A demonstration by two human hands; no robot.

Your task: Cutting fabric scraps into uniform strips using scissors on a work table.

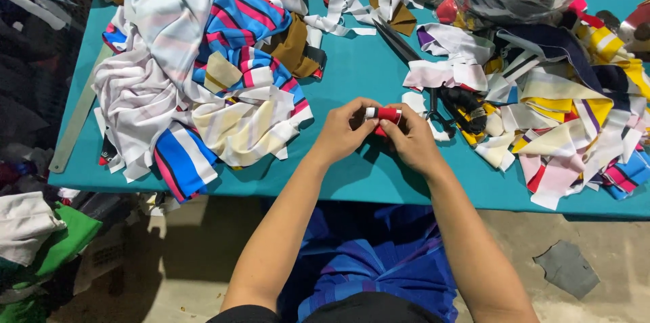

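From the head camera, both hands meet over the teal worktop [365, 181], just in front of the black scissors [433, 103]. The left hand [342, 132] and the right hand [409, 139] each pinch an end of a small red-and-white fabric strip [384, 117], grip closed on it, held just above the worktop. To my eye the strip is being folded or rolled tight between the fingers. The next move seems to call for a firm pinch so the roll does not spring loose. Left of the scissors lies a heap of striped cloth offcuts [203, 86]; right of them, a pile of narrow trimmings [562, 126].
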